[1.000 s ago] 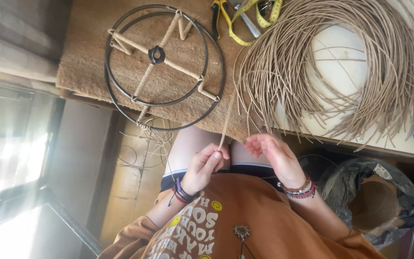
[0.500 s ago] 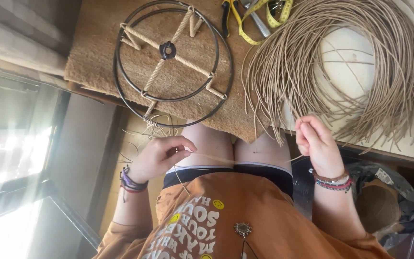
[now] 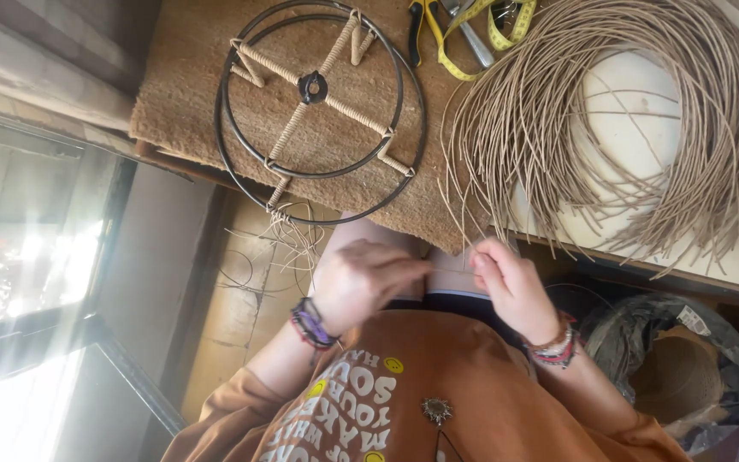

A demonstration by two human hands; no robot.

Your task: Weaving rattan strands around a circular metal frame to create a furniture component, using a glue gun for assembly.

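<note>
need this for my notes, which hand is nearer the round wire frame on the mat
Left. The left hand sits just below the wire frame's lower edge, near its loose strand ends. The right hand lies farther to the side, under the cord coil.

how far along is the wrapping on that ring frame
Early on. Done: the spokes of the frame are wrapped in cord. In hand: the left hand and right hand pinch one thin strand between them over the lap. Left: the rings are bare metal, and the big coil lies unused.
</note>
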